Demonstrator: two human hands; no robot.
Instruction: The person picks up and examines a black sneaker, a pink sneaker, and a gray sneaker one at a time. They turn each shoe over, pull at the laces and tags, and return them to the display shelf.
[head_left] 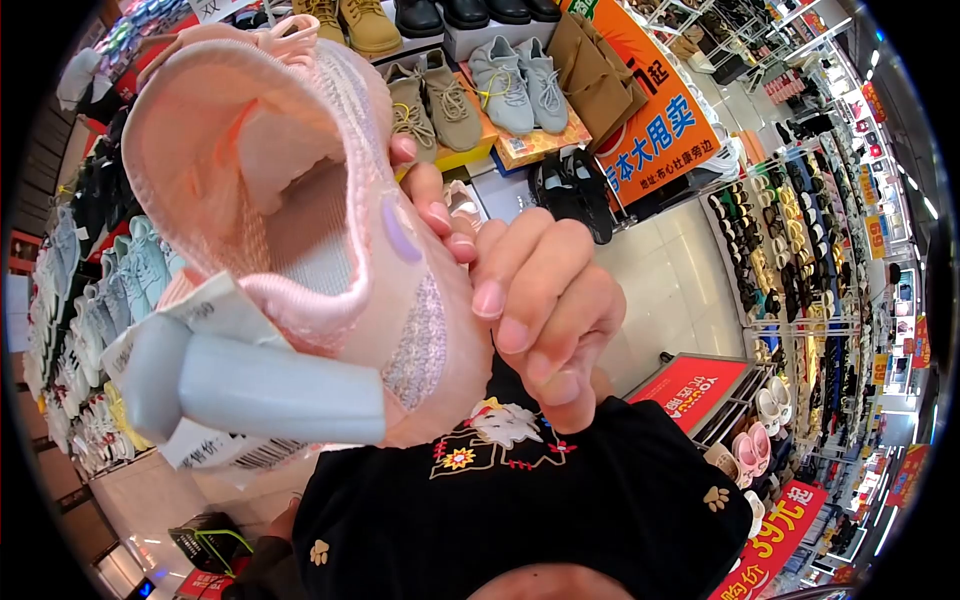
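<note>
A pink sneaker (pixel 385 290) fills the upper left of the head view, tilted so its opening faces me. Lilac trim runs along its side, and a grey-blue security tag (pixel 280 385) and a white price label (pixel 245 445) hang at its heel. Fingers of my left hand (pixel 435 200) come round from behind the sneaker, closed on it; the palm is hidden. Beside it is my right hand (pixel 550 300), fingers curled, with the nearest fingertip at the shoe's edge. Its thumb is hidden, and whether it grips anything cannot be made out.
Grey sneakers (pixel 500 85) and tan sneakers (pixel 440 100) stand on boxes beyond the shoe. Nearby are a brown paper bag (pixel 590 70) and an orange sign (pixel 665 120). Shoe racks (pixel 790 240) line the right. A dark basket (pixel 210 540) is at lower left.
</note>
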